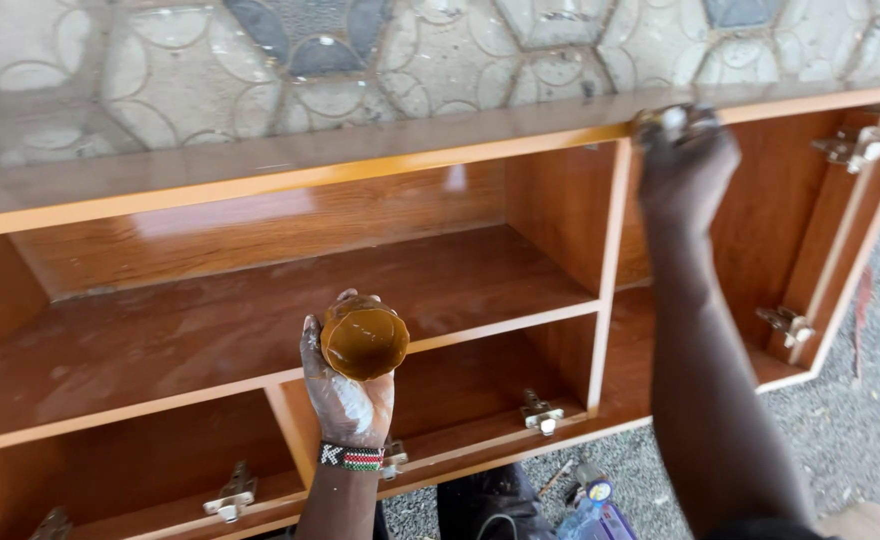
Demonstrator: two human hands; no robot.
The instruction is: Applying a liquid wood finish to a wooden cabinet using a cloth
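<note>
Gluing/finishing step, I judge: left hand [348, 390] cups open tub of amber paste [364, 340] over cabinet shelf [260, 320], right hand [685, 150] clenched on blurred applicator at top edge [560, 135]; next needs steady strokes along edge.

Cup [364, 340] left of divider [608, 270], before shelf [260, 320].
</note>
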